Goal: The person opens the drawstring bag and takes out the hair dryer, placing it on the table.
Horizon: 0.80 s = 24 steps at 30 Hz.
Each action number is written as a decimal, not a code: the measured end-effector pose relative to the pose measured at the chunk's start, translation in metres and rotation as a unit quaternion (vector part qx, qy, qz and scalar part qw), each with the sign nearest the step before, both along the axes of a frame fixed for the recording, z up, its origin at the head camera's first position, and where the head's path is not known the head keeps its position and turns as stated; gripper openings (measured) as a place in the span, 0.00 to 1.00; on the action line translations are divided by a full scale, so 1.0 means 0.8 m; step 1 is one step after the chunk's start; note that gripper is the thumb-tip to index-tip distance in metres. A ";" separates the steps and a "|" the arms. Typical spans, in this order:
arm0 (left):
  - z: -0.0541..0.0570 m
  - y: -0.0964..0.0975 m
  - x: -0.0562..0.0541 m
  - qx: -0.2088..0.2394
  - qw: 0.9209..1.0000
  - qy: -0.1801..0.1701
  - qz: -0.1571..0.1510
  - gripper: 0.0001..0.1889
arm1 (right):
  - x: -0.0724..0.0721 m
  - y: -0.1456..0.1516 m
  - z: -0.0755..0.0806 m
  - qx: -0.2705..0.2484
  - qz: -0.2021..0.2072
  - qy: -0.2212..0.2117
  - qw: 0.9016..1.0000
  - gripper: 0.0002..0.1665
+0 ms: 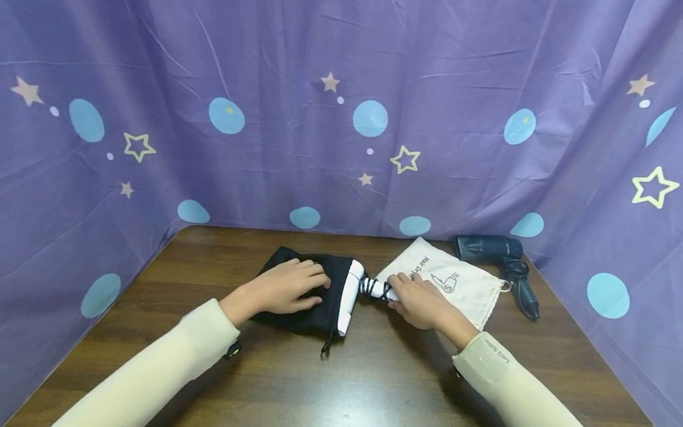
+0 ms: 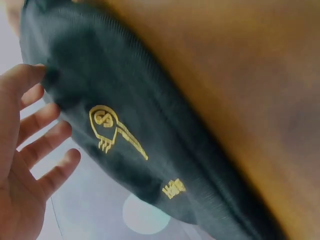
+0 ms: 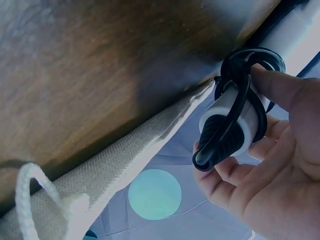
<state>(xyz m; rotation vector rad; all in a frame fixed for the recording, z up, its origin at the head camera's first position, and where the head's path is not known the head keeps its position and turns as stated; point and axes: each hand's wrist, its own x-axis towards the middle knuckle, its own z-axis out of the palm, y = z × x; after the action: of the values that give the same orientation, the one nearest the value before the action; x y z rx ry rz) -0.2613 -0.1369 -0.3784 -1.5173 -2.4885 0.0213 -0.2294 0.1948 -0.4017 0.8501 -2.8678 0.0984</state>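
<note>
A white hair dryer [image 1: 349, 296] lies along the right edge of a black drawstring bag [image 1: 301, 320]. Its handle points right, with a black cord [image 3: 245, 95] wound round it. My right hand [image 1: 418, 299] grips the handle near its end, thumb on one side and fingers on the other in the right wrist view. Over the bag is my left hand [image 1: 290, 284], its fingers loosely bent and holding nothing I can make out. A gold dryer print [image 2: 105, 122] shows on the bag in the left wrist view. Whether any of the dryer sits inside the bag, I cannot tell.
Behind the right hand lies a white cloth bag [image 1: 469, 284] with a dryer print and a cord loop. Farther right is a dark hair dryer [image 1: 488, 248], its cord wrapped round the handle. A purple curtain [image 1: 299, 71] encloses the wooden table [image 1: 213, 255].
</note>
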 end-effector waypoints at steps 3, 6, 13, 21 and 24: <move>-0.005 -0.002 0.012 0.003 1.000 -0.012 -0.015 0.13 | 0.000 0.000 0.002 0.001 -0.001 -0.001 1.000 0.18; -0.010 -0.005 0.022 0.011 0.999 -0.031 -0.027 0.13 | 0.000 0.000 0.003 0.003 -0.003 -0.005 1.000 0.18; -0.017 -0.007 0.037 -0.012 0.997 -0.051 -0.053 0.25 | 0.000 -0.001 0.003 0.004 -0.006 -0.011 1.000 0.18; -0.019 0.000 0.043 -0.033 0.996 -0.049 -0.069 0.22 | -0.001 -0.001 0.001 0.008 -0.003 -0.010 1.000 0.18; -0.017 -0.001 0.045 -0.030 0.996 -0.034 -0.077 0.21 | -0.001 -0.001 0.002 0.008 0.001 -0.009 1.000 0.19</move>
<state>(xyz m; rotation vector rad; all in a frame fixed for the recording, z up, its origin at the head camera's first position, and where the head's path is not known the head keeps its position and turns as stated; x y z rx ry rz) -0.2251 -0.1377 -0.3918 -1.7581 -2.4352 0.0177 -0.2304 0.1939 -0.4004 0.8585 -2.8889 0.0850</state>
